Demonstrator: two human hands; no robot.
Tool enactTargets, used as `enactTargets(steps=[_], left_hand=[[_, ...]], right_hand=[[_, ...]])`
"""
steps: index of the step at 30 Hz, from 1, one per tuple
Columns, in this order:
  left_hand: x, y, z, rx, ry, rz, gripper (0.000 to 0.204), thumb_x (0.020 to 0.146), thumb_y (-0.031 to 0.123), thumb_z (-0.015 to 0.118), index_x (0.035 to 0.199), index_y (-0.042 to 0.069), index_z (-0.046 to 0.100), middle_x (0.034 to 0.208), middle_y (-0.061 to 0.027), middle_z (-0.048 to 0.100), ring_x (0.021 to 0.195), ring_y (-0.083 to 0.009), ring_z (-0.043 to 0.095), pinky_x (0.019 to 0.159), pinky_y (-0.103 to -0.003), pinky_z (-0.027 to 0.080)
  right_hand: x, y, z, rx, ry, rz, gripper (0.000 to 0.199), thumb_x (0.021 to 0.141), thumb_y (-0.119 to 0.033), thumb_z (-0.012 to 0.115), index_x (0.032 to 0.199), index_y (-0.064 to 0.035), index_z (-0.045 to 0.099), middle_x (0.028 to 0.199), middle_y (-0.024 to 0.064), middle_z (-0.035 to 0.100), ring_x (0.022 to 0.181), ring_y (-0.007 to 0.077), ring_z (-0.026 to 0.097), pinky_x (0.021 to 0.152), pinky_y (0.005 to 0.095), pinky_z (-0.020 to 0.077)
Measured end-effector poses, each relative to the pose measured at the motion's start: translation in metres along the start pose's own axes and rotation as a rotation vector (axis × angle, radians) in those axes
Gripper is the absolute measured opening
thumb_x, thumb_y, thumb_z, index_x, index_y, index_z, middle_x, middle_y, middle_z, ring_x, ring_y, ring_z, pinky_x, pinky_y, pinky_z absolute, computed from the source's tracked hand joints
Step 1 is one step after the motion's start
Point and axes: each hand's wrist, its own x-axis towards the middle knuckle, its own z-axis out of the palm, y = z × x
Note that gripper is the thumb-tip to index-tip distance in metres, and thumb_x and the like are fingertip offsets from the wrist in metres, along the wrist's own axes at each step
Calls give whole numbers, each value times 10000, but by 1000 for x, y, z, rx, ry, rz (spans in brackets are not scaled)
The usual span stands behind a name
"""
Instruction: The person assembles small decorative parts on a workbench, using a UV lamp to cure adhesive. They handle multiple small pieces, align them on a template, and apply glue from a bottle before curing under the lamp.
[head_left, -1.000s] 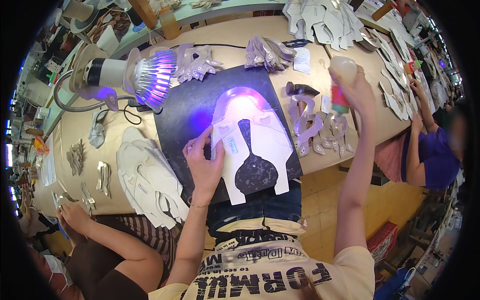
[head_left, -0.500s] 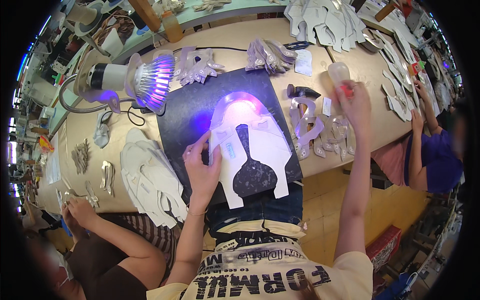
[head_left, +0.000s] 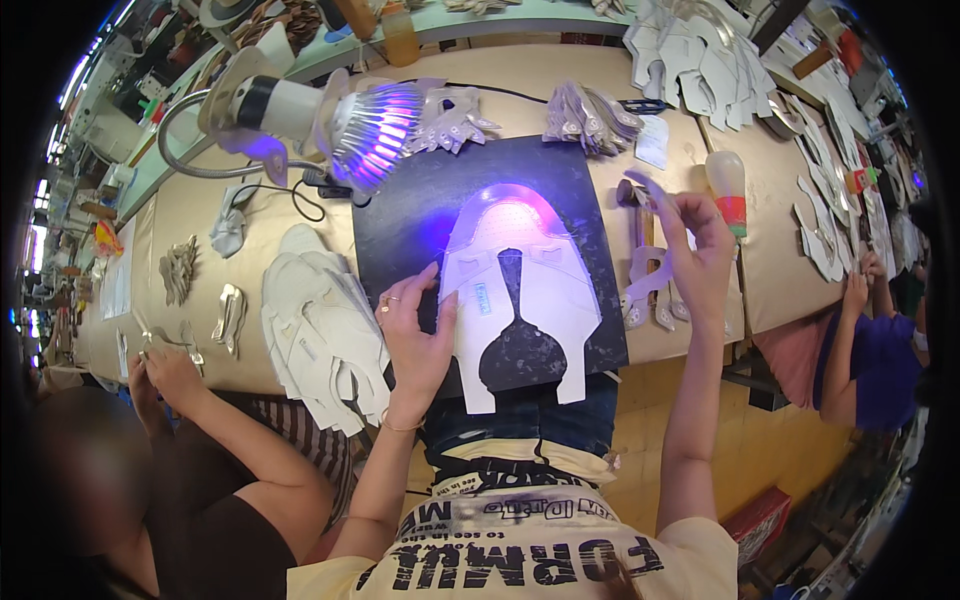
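Observation:
A white shoe upper (head_left: 562, 325) lies flat on a black board (head_left: 400, 225), its rounded end lit pink-violet. My left hand (head_left: 415, 335) is at its left edge, fingers spread, with the thumb touching or very near the edge. Over the board's right side, my right hand (head_left: 703, 240) pinches a thin, curved grey-lilac strip (head_left: 652, 190) between thumb and fingers. Below that hand lie several similar cut pieces (head_left: 648, 280), partly covered by it. Just right of it a pale bottle (head_left: 724, 172) stands with its red end down.
A lamp (head_left: 370, 130) on a bendable neck hangs over the board's far left corner. Stacked white uppers (head_left: 315, 330) lie to the left, bundled small pieces (head_left: 588, 120) at the back. One co-worker's hands (head_left: 165, 370) are at far left, another's (head_left: 862, 285) at far right.
My right hand has let go of the bottle, which now stands on the table, and has moved left and taken hold of a curved strip. My left hand stays by the upper's edge.

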Motion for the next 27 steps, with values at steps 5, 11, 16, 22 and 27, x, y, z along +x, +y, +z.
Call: enactTargets(steps=[5,11,16,22,27], left_hand=[[-2,26,-16,-209,-28,81,548,809,207,761,1286,17,569,1217,-166,559,1099,-291,560,962,-400,431],[-9,50,-11,-777,-336,-182,565,865,157,733,1353,-10,501,1080,-120,662,939,-192,645,872,-319,497],[-4,34,-5,-883,-412,-411,211,962,68,592,1126,-61,617,983,-78,676,878,-95,636,764,-225,524],[4,34,9,-944,-314,-419,185,972,65,558,1110,-46,613,973,-35,644,836,-60,602,738,-207,487],[10,51,-5,-989,-374,-444,171,983,75,541,1109,-20,610,954,-1,607,757,-24,527,658,-184,430]], right_hand=[[-25,-42,7,26,-363,9,113,898,-95,673,940,8,656,768,41,673,720,86,625,669,256,488],[-43,-48,46,236,-794,126,161,924,-141,667,995,2,646,677,36,624,590,72,535,561,245,430],[-49,-35,64,261,-652,340,185,930,-155,667,995,17,646,666,-1,608,601,27,484,536,219,385],[-51,-28,71,219,-567,477,199,952,-180,653,1016,6,619,757,-42,591,677,2,504,588,170,385],[-45,-22,75,-32,-336,339,246,945,-208,660,1046,12,621,830,-3,604,733,64,548,640,219,437]])
